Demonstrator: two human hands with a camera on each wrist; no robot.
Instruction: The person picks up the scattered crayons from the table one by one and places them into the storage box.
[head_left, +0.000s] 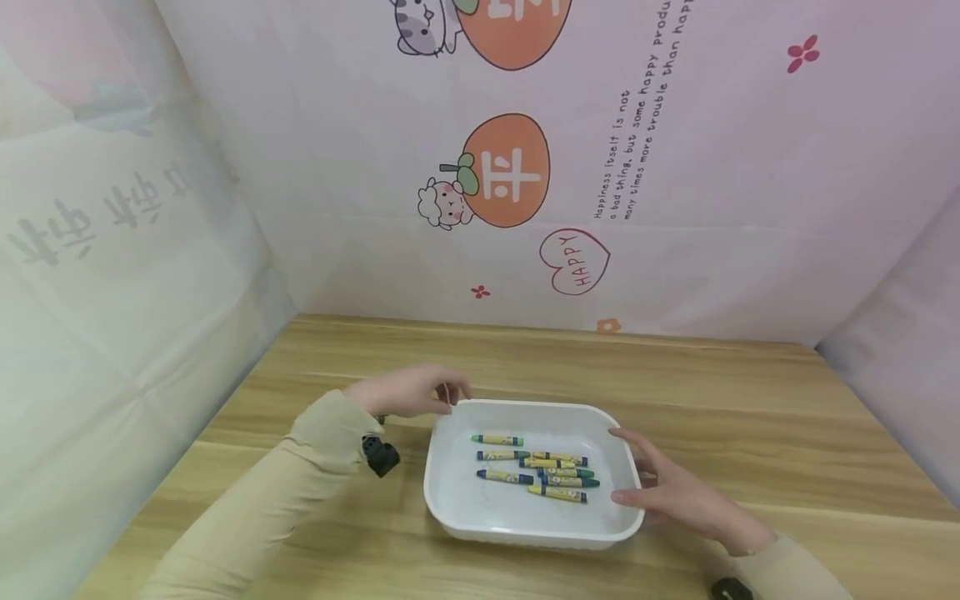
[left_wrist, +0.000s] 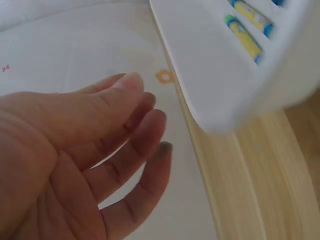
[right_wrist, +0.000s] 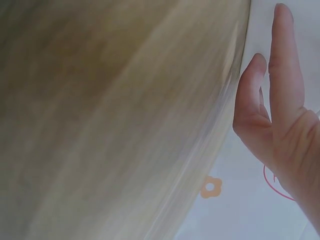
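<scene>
A white rectangular tray [head_left: 468, 507] with rounded corners stands on the wooden table. Several crayons [head_left: 506, 477] in yellow wrappers, with blue and green ends, lie loosely inside it. My left hand [head_left: 408, 392] is at the tray's far left corner, fingers loosely bent. In the left wrist view, a gap separates that hand [left_wrist: 95, 145] from the tray [left_wrist: 200, 60], and nothing is between its fingers. At the right rim, my right hand [head_left: 675, 493] has thumb and forefinger spread and overlapping the edge. The right wrist view shows the fingers [right_wrist: 286, 65] extended, holding nothing.
Wood-grain table [head_left: 360, 542] surrounds the tray. A printed cloth [head_left: 360, 217] with cartoon fruit and lettering hangs behind it, and pale cloth [head_left: 135, 275] hangs at the left side. A small black device [head_left: 381, 457] is on the left wrist.
</scene>
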